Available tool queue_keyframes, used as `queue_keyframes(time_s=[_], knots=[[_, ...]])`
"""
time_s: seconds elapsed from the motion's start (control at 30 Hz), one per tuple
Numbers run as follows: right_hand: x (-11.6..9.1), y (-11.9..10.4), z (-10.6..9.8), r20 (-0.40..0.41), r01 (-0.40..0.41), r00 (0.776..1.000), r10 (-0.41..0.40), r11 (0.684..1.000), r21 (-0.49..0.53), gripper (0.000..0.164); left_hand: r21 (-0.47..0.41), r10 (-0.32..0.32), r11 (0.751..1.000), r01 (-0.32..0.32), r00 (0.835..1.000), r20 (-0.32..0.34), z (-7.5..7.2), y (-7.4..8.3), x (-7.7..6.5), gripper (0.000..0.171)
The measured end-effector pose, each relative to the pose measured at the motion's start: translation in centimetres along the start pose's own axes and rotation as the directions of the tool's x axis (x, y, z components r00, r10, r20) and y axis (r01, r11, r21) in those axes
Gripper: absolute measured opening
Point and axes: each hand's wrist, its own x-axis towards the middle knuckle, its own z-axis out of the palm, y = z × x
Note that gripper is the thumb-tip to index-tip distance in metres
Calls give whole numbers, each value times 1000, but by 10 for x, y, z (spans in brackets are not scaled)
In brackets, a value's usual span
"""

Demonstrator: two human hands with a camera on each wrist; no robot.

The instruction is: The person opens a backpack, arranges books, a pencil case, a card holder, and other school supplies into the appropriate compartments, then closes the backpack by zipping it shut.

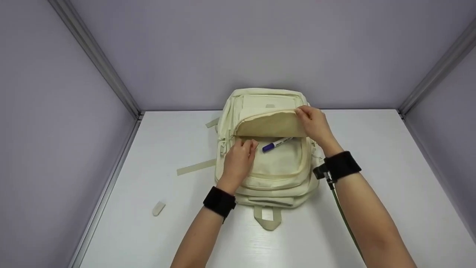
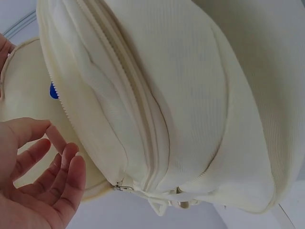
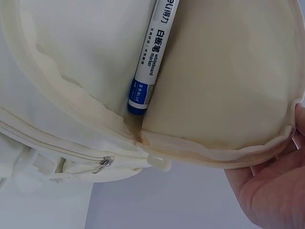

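A cream backpack lies on the white table with its front pocket unzipped. My right hand grips the edge of the pocket flap and holds it raised; in the right wrist view, the fingers wrap that edge. Inside the pocket rests a whiteboard marker with a blue cap, its far end hidden behind the flap in the head view. My left hand is over the pocket's left side, short of the marker. The left wrist view shows its fingers loosely curled, with nothing seen between them.
A small pale block lies on the table left of the backpack. Straps stick out to its left, and a carry loop points toward me. Grey-lilac walls enclose the table. A cable trails along my right forearm.
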Motion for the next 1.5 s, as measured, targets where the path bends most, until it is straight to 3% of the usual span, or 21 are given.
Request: queue_keyframes(time_s=[0.2, 0.47, 0.6, 0.73, 0.83, 0.97, 1.07, 1.17, 1.27, 1.33, 1.43, 1.5], knots=[[0, 0, 0, 0, 2, 1000, -2, 1000, 5, 32, 1, 9, 1000, -9, 1000, 9, 8, 0, 5, 10], [-1, 2, -1, 13, -4, 1000, 4, 1000, -1, 37, -97, 7, 995, -1, 999, 52, 17, -5, 0, 14], [-1, 3, -3, 4, -9, 1000, 9, 1000, 2, 36, -114, 0, 993, 2, 1000, 21, 16, -7, -2, 17], [-1, 4, -3, -4, -14, 1000, 14, 1000, -1, 36, -68, 4, 998, -5, 1000, -20, 3, -12, -6, 19], [-2, 4, -3, -2, -13, 1000, 13, 1000, 4, 37, -31, -13, 999, 12, 999, -35, -12, -25, -12, 21], [-3, 3, -2, 7, -8, 1000, 8, 1000, 12, 36, 23, -110, 994, 111, 993, -38, -36, -57, -29, 23], [-3, 2, -1, 4, -3, 1000, 3, 1000, 11, 34, 83, -212, 974, 213, 977, -23, -55, -90, -43, 26], [-3, 1, -1, -3, 0, 1000, 0, 1000, 6, 33, 122, -318, 942, 314, 948, 18, -75, -120, -57, 32], [-4, 0, -1, -1, 8, 1000, -8, 1000, 3, 33, 141, -438, 895, 423, 893, 101, -95, -144, -70, 40], [-4, -1, -1, 3, 17, 1000, -17, 1000, -1, 34, 157, -520, 853, 497, 834, 184, -106, -157, -79, 49], [-6, -2, -1, 6, 33, 999, -33, 999, -8, 34, 205, -624, 781, 590, 720, 305, -121, -171, -95, 63], [-6, -2, 0, 6, 39, 999, -39, 999, -15, 34, 232, -674, 735, 638, 648, 353, -128, -178, -106, 71]])
